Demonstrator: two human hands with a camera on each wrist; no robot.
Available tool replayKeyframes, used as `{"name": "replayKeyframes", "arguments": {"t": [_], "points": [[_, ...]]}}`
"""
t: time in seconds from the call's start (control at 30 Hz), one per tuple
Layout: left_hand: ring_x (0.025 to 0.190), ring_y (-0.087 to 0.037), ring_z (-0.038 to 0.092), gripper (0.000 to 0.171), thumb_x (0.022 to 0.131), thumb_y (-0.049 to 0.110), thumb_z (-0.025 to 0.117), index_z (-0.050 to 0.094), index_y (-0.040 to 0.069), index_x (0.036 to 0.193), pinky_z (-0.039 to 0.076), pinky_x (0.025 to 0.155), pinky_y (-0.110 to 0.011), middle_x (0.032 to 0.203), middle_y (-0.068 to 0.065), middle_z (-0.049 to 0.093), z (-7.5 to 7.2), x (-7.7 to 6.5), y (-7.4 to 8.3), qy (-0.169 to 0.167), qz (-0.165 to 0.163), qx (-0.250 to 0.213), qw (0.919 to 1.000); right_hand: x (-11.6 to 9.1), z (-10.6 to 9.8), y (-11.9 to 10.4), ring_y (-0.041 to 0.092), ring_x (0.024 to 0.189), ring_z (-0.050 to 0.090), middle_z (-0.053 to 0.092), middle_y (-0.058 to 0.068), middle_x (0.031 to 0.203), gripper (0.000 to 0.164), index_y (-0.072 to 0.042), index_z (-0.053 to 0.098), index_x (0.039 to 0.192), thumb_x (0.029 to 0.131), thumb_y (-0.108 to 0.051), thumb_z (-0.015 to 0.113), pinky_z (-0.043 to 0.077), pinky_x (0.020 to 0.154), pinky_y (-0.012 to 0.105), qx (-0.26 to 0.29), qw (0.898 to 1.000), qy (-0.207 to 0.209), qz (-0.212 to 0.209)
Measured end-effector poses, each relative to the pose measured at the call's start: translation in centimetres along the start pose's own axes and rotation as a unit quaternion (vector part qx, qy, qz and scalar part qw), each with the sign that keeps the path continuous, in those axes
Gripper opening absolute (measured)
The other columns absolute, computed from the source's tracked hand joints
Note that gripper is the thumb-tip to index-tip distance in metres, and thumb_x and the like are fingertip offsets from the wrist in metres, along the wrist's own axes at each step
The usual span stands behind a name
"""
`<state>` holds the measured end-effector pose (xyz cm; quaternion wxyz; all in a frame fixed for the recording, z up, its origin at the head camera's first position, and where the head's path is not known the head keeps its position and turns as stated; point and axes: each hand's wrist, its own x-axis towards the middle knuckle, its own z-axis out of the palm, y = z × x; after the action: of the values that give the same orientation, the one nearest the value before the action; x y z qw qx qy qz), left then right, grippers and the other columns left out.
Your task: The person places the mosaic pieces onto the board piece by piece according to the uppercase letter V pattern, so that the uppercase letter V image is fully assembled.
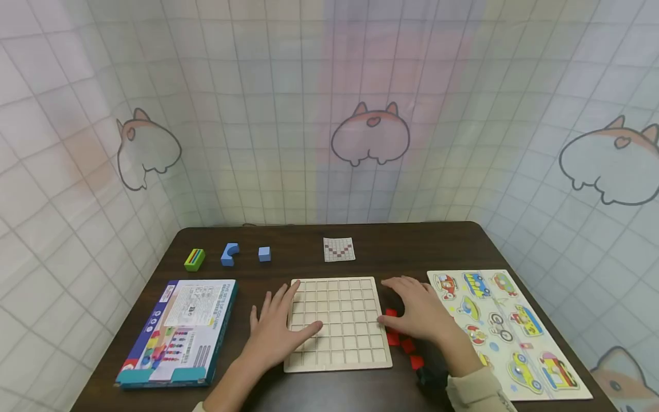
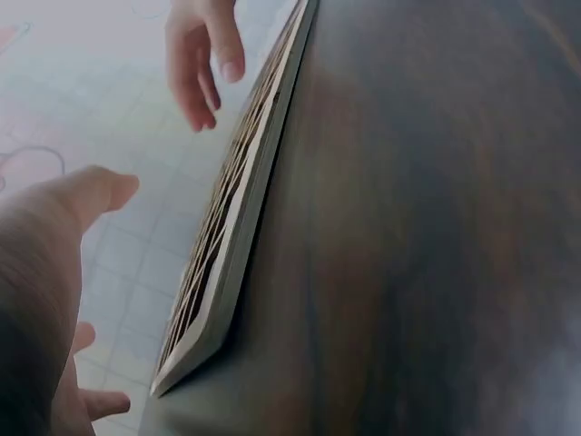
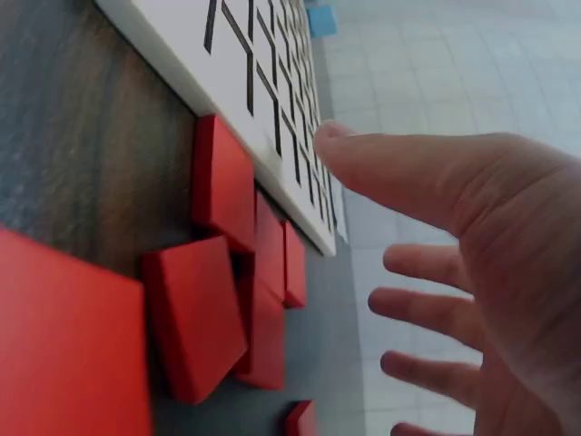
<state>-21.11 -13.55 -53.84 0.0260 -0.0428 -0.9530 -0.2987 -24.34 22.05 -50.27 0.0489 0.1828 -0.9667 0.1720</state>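
A pale wooden grid board (image 1: 340, 320) with square cells lies on the dark table in front of the person. Over its left edge spreads the left hand (image 1: 278, 329), fingers extended and the thumb reaching above the cells. The right hand (image 1: 422, 309) hovers at the board's right edge, fingers fairly straight and nothing held. Beneath and beside it lie several red square tiles (image 1: 408, 345); the right wrist view shows the tiles (image 3: 222, 182) loosely heaped against the board's side. In the left wrist view, the left thumb (image 2: 100, 193) stands apart from the board (image 2: 236, 209).
Behind the board lies a small pattern card (image 1: 339, 250). A boxed set (image 1: 177, 335) sits at left, with a striped green block (image 1: 194, 260), a blue arch block (image 1: 229, 255) and a blue cube (image 1: 265, 254) beyond. A vehicle picture puzzle (image 1: 494, 332) lies at right.
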Motion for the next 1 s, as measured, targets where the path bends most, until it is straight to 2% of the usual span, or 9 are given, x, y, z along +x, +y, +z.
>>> {"name": "replayKeyframes", "arguments": {"t": [0.17,0.33,0.5,0.8,1.0], "points": [[0.170,-0.052,0.022,0.114,0.084,0.087,0.076,0.028,0.042,0.176,0.004,0.128,-0.089,0.183,-0.007,0.034,-0.7,-0.5,-0.4,0.000,0.012,0.005,0.9999,-0.2,0.0,0.4,0.034,0.140,0.060,0.072,0.002,0.146,0.070,-0.019,0.072,0.144,0.088,-0.056,0.091,0.049,0.111,0.068,0.032,0.999,0.016,0.009],[0.172,-0.047,0.021,0.117,0.080,0.092,0.074,0.030,0.040,0.176,0.003,0.131,-0.085,0.181,-0.002,0.038,-0.9,-1.0,-0.7,-0.013,0.009,0.022,0.9996,-0.4,0.1,0.6,0.028,0.123,0.062,0.076,0.000,0.131,0.057,-0.018,0.077,0.133,0.089,-0.053,0.091,0.054,0.104,0.061,0.045,0.999,0.022,0.010],[0.173,-0.043,0.020,0.122,0.078,0.093,0.074,0.032,0.035,0.176,0.002,0.133,-0.083,0.180,0.001,0.040,-0.7,-1.4,-0.9,-0.018,0.011,0.029,0.9994,-0.5,0.4,1.0,0.019,0.108,0.059,0.076,-0.004,0.117,0.046,-0.021,0.081,0.122,0.088,-0.050,0.093,0.055,0.096,0.049,0.043,0.999,0.015,0.021],[0.173,-0.038,0.023,0.127,0.075,0.094,0.077,0.036,0.026,0.175,0.005,0.135,-0.078,0.179,0.002,0.042,-0.8,-2.4,-1.1,-0.027,0.019,0.040,0.9986,-0.7,1.3,1.7,0.017,0.101,0.057,0.076,-0.008,0.108,0.032,-0.022,0.084,0.114,0.090,-0.040,0.093,0.053,0.089,0.043,0.055,0.998,0.019,0.013],[0.173,-0.037,0.023,0.132,0.071,0.096,0.077,0.036,0.024,0.175,0.006,0.135,-0.078,0.181,0.001,0.039,-1.1,-3.1,-1.3,-0.035,0.029,0.045,0.9979,-0.5,1.6,1.5,0.019,0.102,0.059,0.076,-0.009,0.106,0.023,-0.024,0.084,0.110,0.091,-0.036,0.090,0.052,0.090,0.046,0.052,0.998,0.027,0.022]]}}
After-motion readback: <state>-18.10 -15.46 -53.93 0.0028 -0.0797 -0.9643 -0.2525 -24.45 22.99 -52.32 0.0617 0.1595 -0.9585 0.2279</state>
